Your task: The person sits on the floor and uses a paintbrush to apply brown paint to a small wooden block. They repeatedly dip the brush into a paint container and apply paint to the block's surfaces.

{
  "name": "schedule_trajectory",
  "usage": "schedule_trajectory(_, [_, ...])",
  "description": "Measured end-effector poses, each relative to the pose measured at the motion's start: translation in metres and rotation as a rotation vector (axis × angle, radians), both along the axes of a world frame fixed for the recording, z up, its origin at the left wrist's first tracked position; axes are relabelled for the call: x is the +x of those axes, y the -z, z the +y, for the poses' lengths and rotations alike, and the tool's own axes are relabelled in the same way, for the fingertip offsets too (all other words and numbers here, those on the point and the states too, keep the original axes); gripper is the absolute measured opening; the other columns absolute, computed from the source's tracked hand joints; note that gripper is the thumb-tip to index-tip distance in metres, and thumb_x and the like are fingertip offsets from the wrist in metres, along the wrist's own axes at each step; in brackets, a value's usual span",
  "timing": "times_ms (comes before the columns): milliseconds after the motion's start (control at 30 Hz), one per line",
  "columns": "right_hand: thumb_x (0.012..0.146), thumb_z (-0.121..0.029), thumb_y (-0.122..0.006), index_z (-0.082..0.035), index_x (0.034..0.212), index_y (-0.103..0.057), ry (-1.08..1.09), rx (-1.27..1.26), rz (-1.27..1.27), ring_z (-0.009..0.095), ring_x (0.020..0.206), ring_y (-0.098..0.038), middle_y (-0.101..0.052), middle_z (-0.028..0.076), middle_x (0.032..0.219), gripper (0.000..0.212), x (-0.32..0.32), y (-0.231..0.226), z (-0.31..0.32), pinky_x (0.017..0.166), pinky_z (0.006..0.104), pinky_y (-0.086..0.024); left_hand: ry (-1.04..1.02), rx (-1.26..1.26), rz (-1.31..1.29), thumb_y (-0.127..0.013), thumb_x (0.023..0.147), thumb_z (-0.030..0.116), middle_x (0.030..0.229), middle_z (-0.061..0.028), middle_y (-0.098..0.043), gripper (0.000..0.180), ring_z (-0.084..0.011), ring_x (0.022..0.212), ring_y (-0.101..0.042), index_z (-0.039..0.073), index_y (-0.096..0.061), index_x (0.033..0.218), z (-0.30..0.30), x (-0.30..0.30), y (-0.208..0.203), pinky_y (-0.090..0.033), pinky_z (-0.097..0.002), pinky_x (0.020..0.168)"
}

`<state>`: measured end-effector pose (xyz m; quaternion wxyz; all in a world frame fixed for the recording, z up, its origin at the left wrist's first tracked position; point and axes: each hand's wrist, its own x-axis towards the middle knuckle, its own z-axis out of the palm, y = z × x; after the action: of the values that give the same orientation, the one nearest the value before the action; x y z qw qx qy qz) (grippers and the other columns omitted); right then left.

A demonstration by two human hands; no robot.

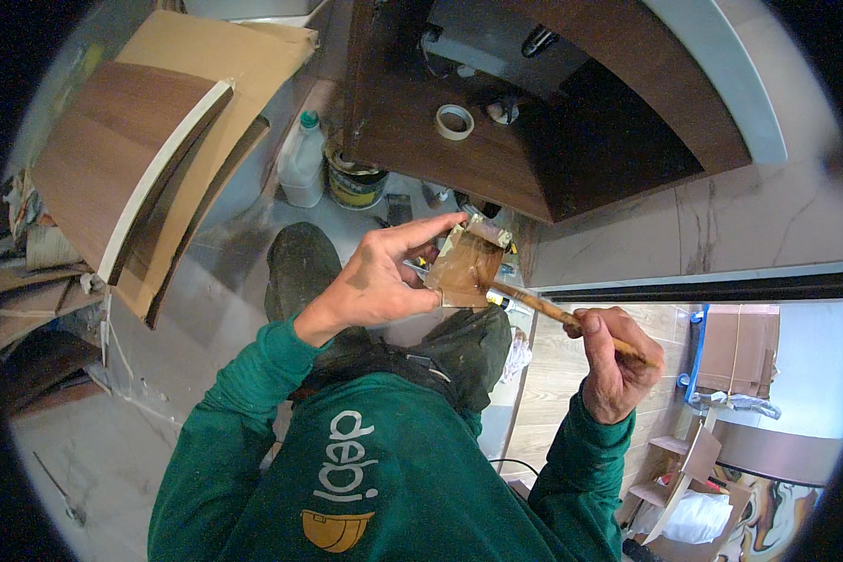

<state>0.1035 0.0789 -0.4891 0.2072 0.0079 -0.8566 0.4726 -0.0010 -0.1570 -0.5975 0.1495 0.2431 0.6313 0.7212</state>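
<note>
Near a brown cabinet (398,122), the left hand (375,278) is pinching a small brownish box-like piece (468,267), and the right hand (620,365) is holding a wooden stick (548,308) to it. White lettering (344,454) is marking the green sweatshirt (431,459).

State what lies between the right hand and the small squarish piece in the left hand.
A wooden stick spans that stretch in the head view.

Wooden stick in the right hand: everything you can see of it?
The wooden stick is slender and yellowish brown, wood by its look, with darker patches. The right hand grips its lower-right part between thumb and fingers. From there it slants up and left to the small brownish piece held in the left hand. Its far end overlaps that piece in view; whether they touch isn't clear.
</note>
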Motion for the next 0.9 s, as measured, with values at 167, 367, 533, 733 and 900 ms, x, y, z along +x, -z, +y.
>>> schedule_trajectory(167, [0.088, -0.013, -0.067, 0.005, 0.085, -0.07, 0.075, -0.387, -0.14, 0.018, 0.064, -0.062, -0.068, 0.013, 0.073, 0.019, -0.017, 0.003, 0.007, 0.058, 0.0265, -0.045, 0.02, 0.093, -0.056, -0.065, 0.066, -0.006, 0.128, -0.0104, -0.06, 0.08, -0.0104, 0.102, -0.058, 0.002, -0.043, 0.143, 0.001, -0.001, 0.002, -0.057, -0.0217, 0.074])
schedule_trajectory(367, [0.085, -0.006, -0.067, 0.005, 0.089, -0.071, -0.002, -0.317, -0.123, 0.017, 0.071, -0.062, -0.068, 0.015, 0.08, 0.012, -0.009, 0.016, 0.016, 0.066, 0.0277, -0.047, 0.088, 0.158, -0.14, -0.064, 0.067, -0.009, 0.129, -0.0128, -0.058, 0.08, -0.0149, 0.114, -0.056, -0.001, -0.04, 0.143, -0.002, -0.006, 0.006, -0.057, -0.0243, 0.08])
schedule_trajectory(533, [0.086, -0.002, -0.065, 0.006, 0.088, -0.07, -0.129, -0.217, -0.046, 0.018, 0.073, -0.063, -0.068, 0.015, 0.081, 0.01, -0.007, 0.015, 0.022, 0.068, 0.0298, -0.05, 0.108, 0.203, -0.181, -0.069, 0.069, -0.009, 0.13, -0.0125, -0.057, 0.081, -0.0186, 0.116, -0.057, -0.002, -0.038, 0.143, 0.002, -0.009, 0.008, -0.055, -0.0296, 0.089])
schedule_trajectory(733, [0.081, -0.003, -0.068, 0.005, 0.089, -0.071, 0.087, -0.227, -0.061, 0.021, 0.075, -0.064, -0.069, 0.017, 0.085, 0.012, -0.008, 0.021, 0.022, 0.07, 0.0302, -0.05, 0.13, 0.197, -0.183, -0.067, 0.068, -0.009, 0.128, -0.0134, -0.057, 0.081, -0.0183, 0.116, -0.057, -0.003, -0.038, 0.143, 0.005, -0.013, 0.009, -0.056, -0.027, 0.086])
schedule_trajectory(900, [0.088, -0.007, -0.064, 0.005, 0.093, -0.07, -0.107, -0.146, -0.046, 0.021, 0.073, -0.063, -0.067, 0.018, 0.085, 0.014, -0.007, 0.026, 0.02, 0.066, 0.0311, -0.05, 0.129, 0.209, -0.2, -0.066, 0.067, -0.01, 0.128, -0.0134, -0.057, 0.082, -0.0185, 0.116, -0.057, -0.003, -0.039, 0.143, 0.008, -0.014, 0.009, -0.056, -0.027, 0.086])
